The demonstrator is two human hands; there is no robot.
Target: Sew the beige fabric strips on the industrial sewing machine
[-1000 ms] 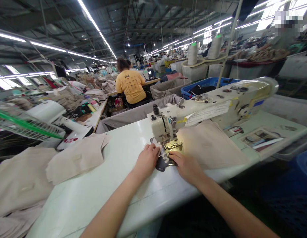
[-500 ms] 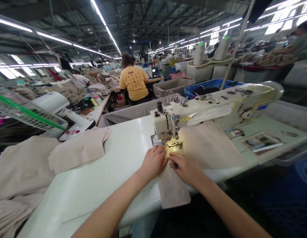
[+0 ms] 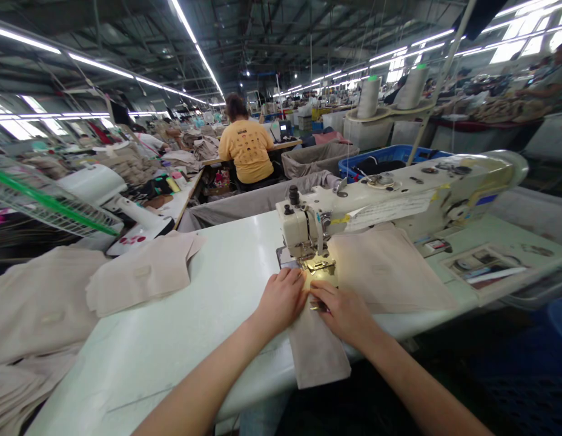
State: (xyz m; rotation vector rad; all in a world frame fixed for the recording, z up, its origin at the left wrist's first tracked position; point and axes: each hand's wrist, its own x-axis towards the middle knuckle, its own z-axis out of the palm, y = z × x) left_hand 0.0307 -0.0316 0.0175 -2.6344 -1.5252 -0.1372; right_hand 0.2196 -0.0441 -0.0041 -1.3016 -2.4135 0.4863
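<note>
A narrow beige fabric piece (image 3: 318, 354) runs from the lit needle area of the white sewing machine (image 3: 294, 227) down over the table's front edge. My left hand (image 3: 282, 298) presses on its upper end, fingers together just in front of the presser foot. Close beside it, my right hand (image 3: 347, 312) is closed at the fabric's right edge, with a small metal thing, perhaps scissors, partly hidden under its fingers. A larger beige panel (image 3: 385, 272) lies flat under the machine arm, right of the needle.
Beige panels (image 3: 142, 272) are stacked on the left of the pale table (image 3: 226, 266), near a white fan (image 3: 92, 184). A tray of tools (image 3: 485, 266) sits at the right. Beyond the table are a blue basket (image 3: 353, 166) and a seated person in yellow (image 3: 247, 148).
The camera view has shifted very slightly. Both hands keep nearly the same places at the machine, and the fabric looks almost unmoved.
</note>
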